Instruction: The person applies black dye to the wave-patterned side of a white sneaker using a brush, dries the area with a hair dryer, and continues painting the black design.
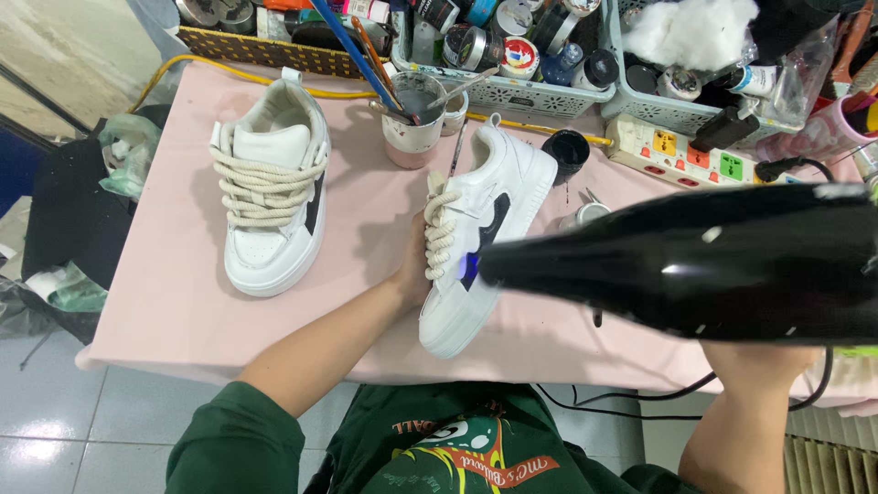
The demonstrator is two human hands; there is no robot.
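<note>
My left hand (413, 271) grips the side of a white sneaker (512, 178) with thick cream laces and a black side mark, tilting it on the pink table (174, 302). My right hand (764, 361) holds a glossy black hair dryer (695, 265) from below; its nozzle points at the sneaker's black mark, almost touching it. A matching white sneaker (273, 197) stands upright to the left, apart from both hands.
A paint-stained cup with brushes (413, 114) stands behind the shoes. A small black jar (570, 150), a white power strip (695, 155), baskets of paint jars (521, 55) and cotton wool (690, 32) line the back. A black cable (640, 416) hangs off the front edge.
</note>
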